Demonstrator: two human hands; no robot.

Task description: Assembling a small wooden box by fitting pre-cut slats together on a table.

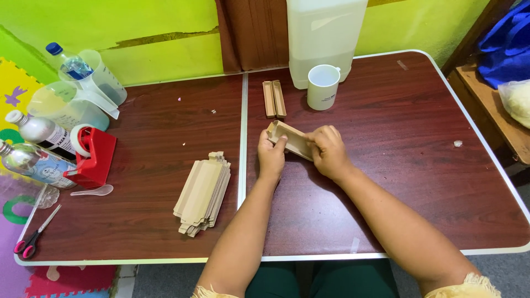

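both hands are clamped on the little tan cardboard tray (289, 138) mid-table, left hand (271, 156) at its near-left end, right hand (329, 152) at the right, long axis running diagonal between them

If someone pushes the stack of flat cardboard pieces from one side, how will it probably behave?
The stack of flat cardboard pieces looks loose and already a little fanned at its edges, so a push would probably make the sheets slide apart. Each sheet seems thin, so likely light and bendable. Lying flat on the table, it should not roll or tip.
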